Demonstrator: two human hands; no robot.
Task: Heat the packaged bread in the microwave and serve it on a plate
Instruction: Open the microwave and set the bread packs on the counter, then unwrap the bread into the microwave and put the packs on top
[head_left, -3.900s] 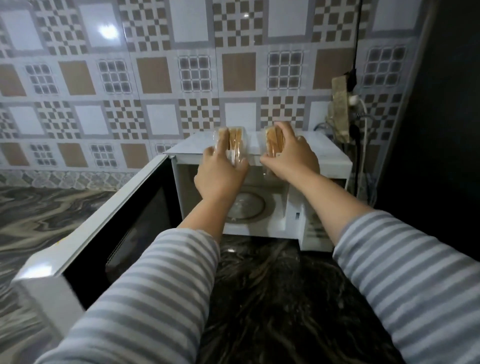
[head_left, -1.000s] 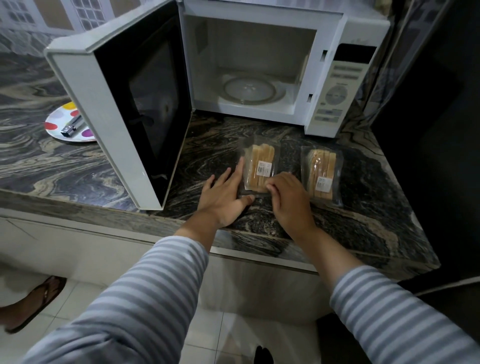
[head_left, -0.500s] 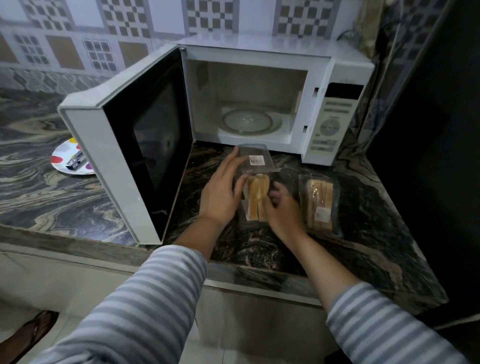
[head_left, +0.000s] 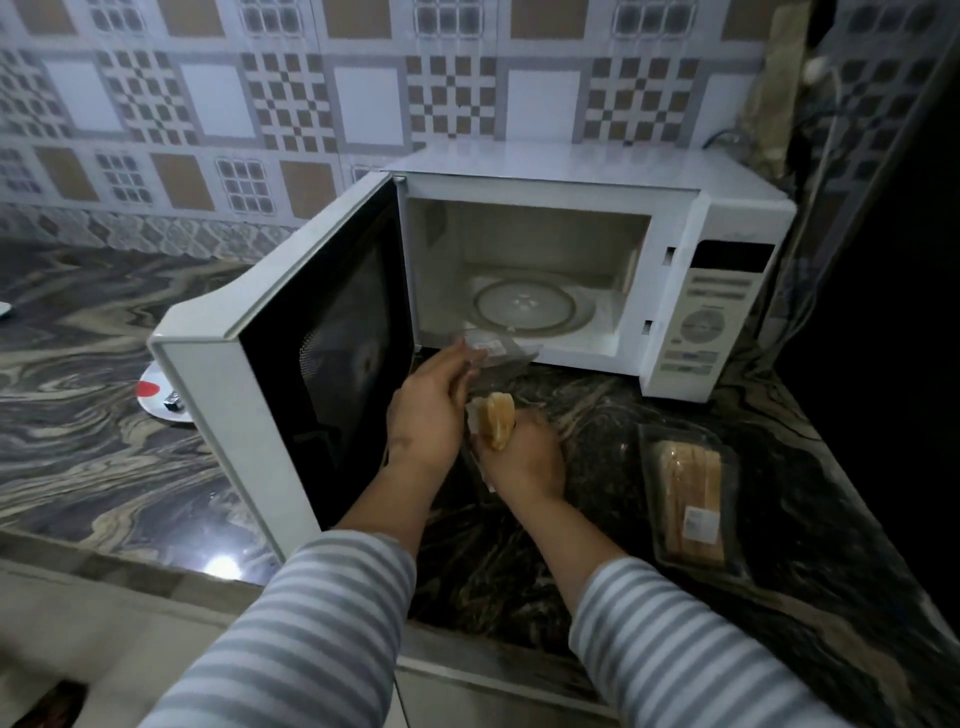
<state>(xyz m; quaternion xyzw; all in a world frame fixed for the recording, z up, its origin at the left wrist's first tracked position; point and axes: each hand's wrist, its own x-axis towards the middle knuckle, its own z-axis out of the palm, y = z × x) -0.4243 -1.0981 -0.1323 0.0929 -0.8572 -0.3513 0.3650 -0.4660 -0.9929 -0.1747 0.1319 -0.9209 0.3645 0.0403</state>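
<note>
The right hand (head_left: 524, 460) is curled around the bread (head_left: 496, 418), gripping the lower end so that the pale, golden top of the slices sticks up out of the fist, lifted above the counter. Just to its left, almost touching it, the left hand (head_left: 428, 410) pinches the clear plastic lid (head_left: 493, 353) of the opened package with its fingertips, holding the lid tipped up and away from the bread; a small label shows on the plastic. Directly beyond both hands stands the white microwave (head_left: 571, 176), its cavity open and the glass turntable (head_left: 524, 306) bare, and the raised lid sits between the fingers and the cavity's front sill. Hard by the left hand, on its outer side, the microwave door (head_left: 291, 374) swings wide open toward the person, its dark window walling off that side of the counter. Behind the door, farther left, the edge of a plate (head_left: 153, 397) with a red spot shows, with a small dark object on it that is mostly hidden by the door. To the right of the right hand, well apart from it, a second packaged bread (head_left: 691, 493) lies flat and closed on the dark marbled counter (head_left: 519, 561), label up. The microwave's control panel (head_left: 711, 322) faces out above that package. A patterned tiled wall (head_left: 311, 93) rises behind everything.
</note>
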